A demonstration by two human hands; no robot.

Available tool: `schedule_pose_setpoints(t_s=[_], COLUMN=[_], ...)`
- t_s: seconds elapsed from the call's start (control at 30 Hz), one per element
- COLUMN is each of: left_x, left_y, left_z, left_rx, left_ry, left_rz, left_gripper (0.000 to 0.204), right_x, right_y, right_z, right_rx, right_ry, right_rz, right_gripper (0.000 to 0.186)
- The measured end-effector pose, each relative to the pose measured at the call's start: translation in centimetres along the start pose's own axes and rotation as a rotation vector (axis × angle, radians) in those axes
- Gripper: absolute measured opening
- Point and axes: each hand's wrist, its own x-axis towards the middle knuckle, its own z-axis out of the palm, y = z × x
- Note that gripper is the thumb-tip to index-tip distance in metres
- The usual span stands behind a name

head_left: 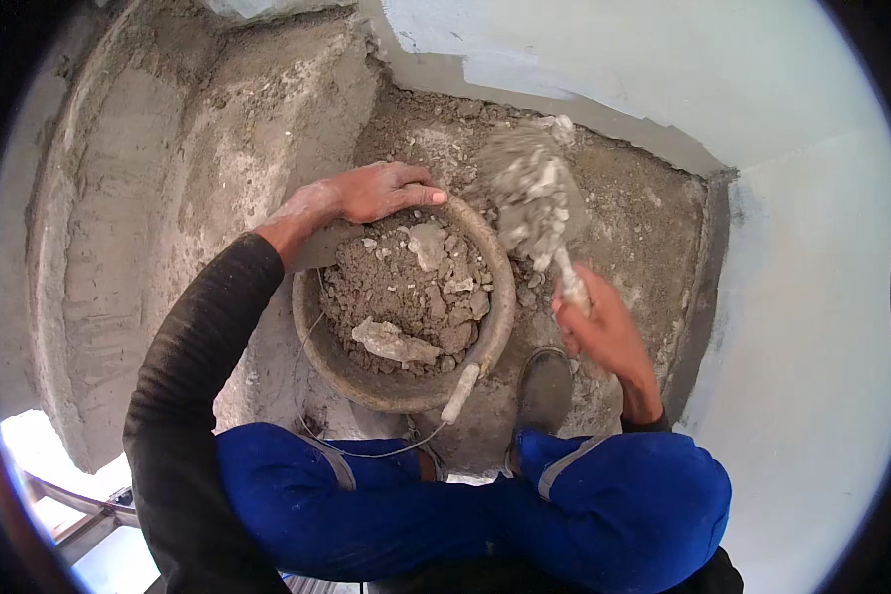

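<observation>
A round bucket [406,396] with a wire handle and pale grip holds dry rubble, lumps and dust at the middle of the head view. My left hand [381,193] is closed over the bucket's far rim, its fingers reaching toward the right. To the bucket's right, my right hand [596,319] grips the light handle of a trowel [540,198]. The trowel's blade is blurred and heaped with grey debris, just beyond the rim, over the dirty floor.
Rough concrete steps [119,198] rise at the left. A pale plastered wall [802,297] bounds the right and far side, above a rubble-strewn floor [643,228]. My bent knees and a shoe [543,391] are close below the bucket. A bright opening with railings shows at the lower left.
</observation>
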Motion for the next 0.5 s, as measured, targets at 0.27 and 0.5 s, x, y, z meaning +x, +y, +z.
schedule_pose_setpoints(t_s=[0.27,0.5], left_x=[0.0,0.2], left_y=[-0.4,1.1], left_z=[0.2,-0.2], left_rx=[0.000,-0.090], left_ry=[0.017,-0.085], left_rz=[-0.007,0.012], left_gripper=[0.065,0.067], right_x=[-0.5,1.5], right_y=[4.5,20.1], right_z=[0.0,-16.2], right_rx=[-0.479,-0.689], right_ry=[0.358,0.852], right_rz=[-0.253,0.167], right_gripper=[0.025,0.052])
